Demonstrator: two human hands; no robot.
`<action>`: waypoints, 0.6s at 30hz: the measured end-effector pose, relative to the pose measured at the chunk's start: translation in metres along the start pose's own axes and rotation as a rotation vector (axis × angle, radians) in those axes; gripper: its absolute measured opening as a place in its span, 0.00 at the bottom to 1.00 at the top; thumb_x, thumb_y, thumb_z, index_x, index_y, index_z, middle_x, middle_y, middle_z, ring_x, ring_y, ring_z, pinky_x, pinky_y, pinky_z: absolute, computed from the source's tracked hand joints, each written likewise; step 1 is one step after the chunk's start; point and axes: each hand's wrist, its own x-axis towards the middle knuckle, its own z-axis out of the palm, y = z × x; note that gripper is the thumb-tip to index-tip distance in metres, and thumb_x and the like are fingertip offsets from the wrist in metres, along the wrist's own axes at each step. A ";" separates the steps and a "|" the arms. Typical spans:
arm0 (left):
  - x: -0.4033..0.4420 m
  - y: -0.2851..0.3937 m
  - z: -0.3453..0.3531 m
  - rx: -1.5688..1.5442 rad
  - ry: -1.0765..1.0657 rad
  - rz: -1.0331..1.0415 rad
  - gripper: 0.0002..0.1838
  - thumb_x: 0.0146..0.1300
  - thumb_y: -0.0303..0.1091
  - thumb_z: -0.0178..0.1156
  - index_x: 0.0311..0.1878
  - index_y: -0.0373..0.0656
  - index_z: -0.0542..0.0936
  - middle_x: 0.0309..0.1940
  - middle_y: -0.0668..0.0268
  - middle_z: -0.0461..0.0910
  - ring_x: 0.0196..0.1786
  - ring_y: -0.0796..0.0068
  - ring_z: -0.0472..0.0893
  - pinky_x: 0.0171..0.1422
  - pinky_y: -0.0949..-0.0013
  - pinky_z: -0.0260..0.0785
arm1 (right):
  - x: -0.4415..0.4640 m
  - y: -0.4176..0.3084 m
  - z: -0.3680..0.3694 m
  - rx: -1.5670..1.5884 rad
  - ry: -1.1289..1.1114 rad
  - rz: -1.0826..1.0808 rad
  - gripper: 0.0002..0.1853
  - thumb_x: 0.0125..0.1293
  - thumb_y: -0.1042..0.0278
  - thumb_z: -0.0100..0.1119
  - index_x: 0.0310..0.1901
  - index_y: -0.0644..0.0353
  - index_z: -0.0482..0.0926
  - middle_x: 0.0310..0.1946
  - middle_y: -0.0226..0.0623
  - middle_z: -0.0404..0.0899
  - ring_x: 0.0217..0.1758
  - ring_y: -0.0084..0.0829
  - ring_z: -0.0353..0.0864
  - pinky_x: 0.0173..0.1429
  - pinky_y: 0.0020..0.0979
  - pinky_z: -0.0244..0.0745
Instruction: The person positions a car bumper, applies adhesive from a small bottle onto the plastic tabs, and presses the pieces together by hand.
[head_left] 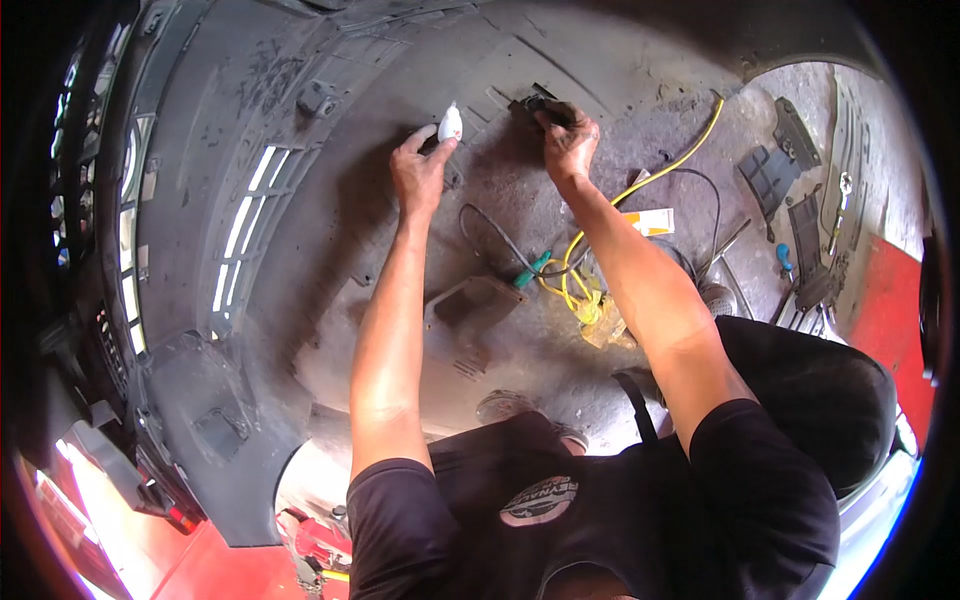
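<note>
My left hand (420, 170) is closed round a small white squeeze bottle (450, 124) with a narrow nozzle pointing up. To its right, my right hand (570, 140) has its fingers bent together at a small dark piece (538, 102) on the inner face of a large grey plastic car bumper (400, 90). What those fingertips grip is partly hidden and too dark to name. Both hands are over the bumper, apart from each other. The fingers of my right hand look smudged dark.
A yellow cord (697, 140) and a dark cable run beside my right forearm to a green-handled tool (533, 270). Nearby lie an orange-and-white box (650, 222) and a blue-handled tool (783, 256). Broken black plastic pieces (770, 177) are at the right, near a red panel (890, 320).
</note>
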 end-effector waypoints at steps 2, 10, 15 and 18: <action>-0.001 0.003 0.000 -0.016 -0.006 -0.003 0.27 0.57 0.37 0.75 0.54 0.27 0.84 0.46 0.47 0.88 0.49 0.63 0.86 0.58 0.62 0.74 | 0.000 -0.001 0.000 -0.038 0.013 -0.011 0.11 0.57 0.75 0.68 0.42 0.62 0.89 0.37 0.45 0.90 0.41 0.39 0.90 0.50 0.35 0.81; 0.001 -0.004 0.002 -0.018 0.002 0.025 0.26 0.57 0.36 0.75 0.54 0.27 0.84 0.46 0.45 0.88 0.48 0.62 0.87 0.58 0.62 0.74 | -0.005 -0.017 -0.005 -0.072 -0.003 -0.027 0.11 0.57 0.77 0.66 0.42 0.63 0.89 0.35 0.45 0.90 0.38 0.37 0.90 0.48 0.33 0.81; 0.001 -0.008 0.003 0.005 0.011 0.031 0.26 0.57 0.36 0.75 0.54 0.27 0.84 0.45 0.45 0.88 0.48 0.62 0.87 0.57 0.63 0.75 | -0.008 -0.025 -0.006 -0.045 -0.009 -0.017 0.11 0.58 0.77 0.65 0.42 0.64 0.89 0.35 0.45 0.90 0.37 0.36 0.91 0.47 0.32 0.82; 0.001 -0.012 0.004 0.003 0.024 0.047 0.25 0.57 0.35 0.75 0.54 0.28 0.84 0.44 0.48 0.89 0.47 0.65 0.87 0.56 0.64 0.75 | -0.006 -0.021 -0.004 -0.068 -0.008 -0.038 0.11 0.58 0.76 0.65 0.43 0.64 0.89 0.36 0.46 0.90 0.38 0.37 0.91 0.47 0.32 0.82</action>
